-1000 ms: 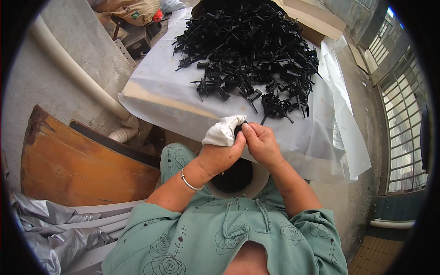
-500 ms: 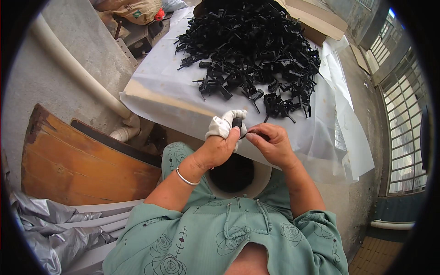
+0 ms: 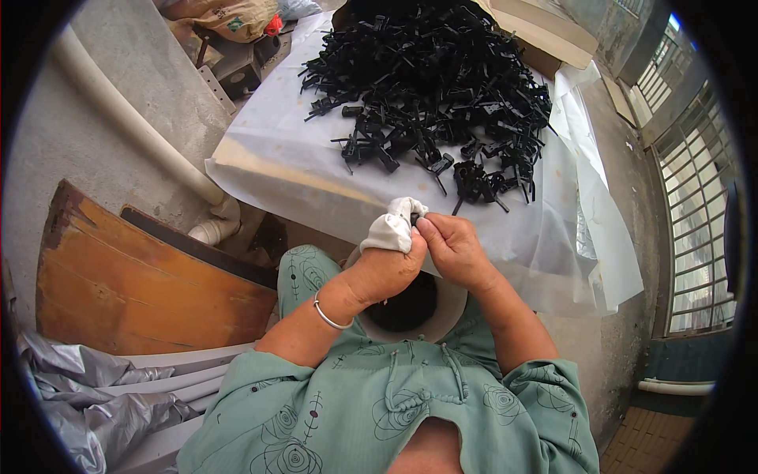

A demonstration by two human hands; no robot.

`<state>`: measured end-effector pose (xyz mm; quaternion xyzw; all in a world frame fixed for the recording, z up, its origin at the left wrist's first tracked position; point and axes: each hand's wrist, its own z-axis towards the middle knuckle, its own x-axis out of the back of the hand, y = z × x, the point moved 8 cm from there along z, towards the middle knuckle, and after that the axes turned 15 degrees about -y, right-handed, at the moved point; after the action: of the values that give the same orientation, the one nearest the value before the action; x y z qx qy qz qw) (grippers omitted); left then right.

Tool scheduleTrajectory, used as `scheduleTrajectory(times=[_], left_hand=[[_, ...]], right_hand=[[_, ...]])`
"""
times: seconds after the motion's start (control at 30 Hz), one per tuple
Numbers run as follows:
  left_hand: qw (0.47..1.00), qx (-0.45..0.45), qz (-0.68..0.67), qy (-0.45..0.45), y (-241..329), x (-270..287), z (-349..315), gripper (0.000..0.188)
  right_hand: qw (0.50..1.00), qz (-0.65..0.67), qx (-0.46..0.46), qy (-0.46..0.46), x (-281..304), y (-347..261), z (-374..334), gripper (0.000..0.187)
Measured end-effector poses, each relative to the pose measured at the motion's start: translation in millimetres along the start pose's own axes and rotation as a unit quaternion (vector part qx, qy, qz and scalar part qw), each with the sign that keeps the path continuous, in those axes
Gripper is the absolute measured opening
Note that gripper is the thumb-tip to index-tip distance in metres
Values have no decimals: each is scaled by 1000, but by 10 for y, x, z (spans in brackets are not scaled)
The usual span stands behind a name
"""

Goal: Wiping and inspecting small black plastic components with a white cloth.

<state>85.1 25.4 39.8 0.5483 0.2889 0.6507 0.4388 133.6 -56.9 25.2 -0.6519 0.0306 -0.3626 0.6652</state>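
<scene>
Both my hands meet in front of the table edge, above a pale bucket [image 3: 454, 308] with a dark inside. My left hand [image 3: 391, 257], its fingers wrapped in white cloth [image 3: 388, 229], is closed around a small black plastic part [image 3: 416, 219] that is mostly hidden. Thumb and fingers of my right hand [image 3: 458, 251] pinch at the same part from the right. Beyond them, a big heap of black plastic parts [image 3: 442, 87] with thin stems spreads over the table; a few loose pieces [image 3: 474, 183] lie at its near edge.
White plastic sheeting [image 3: 292, 130] covers the table [image 3: 292, 174]. A cardboard flap [image 3: 545, 31] stands behind the heap. To the left are a curved wooden board [image 3: 142, 276], a pale pipe [image 3: 134, 118] and silver sheeting [image 3: 103, 403]. A barred window [image 3: 699, 213] is at the right.
My hands have come closer together; the left has turned and shifted slightly right. The dark thin end seen earlier between my right fingers is now covered by them.
</scene>
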Motion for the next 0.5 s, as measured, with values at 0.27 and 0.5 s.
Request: scheduleTrajectory(times=[0.27, 0.5], left_hand=[[980, 6, 187, -67, -26, 127, -56, 27], [979, 145, -140, -32, -568, 122, -36, 22]], right_hand=[[976, -193, -27, 100, 257, 88, 74, 19], [906, -383, -90, 156, 409, 349, 145, 10]])
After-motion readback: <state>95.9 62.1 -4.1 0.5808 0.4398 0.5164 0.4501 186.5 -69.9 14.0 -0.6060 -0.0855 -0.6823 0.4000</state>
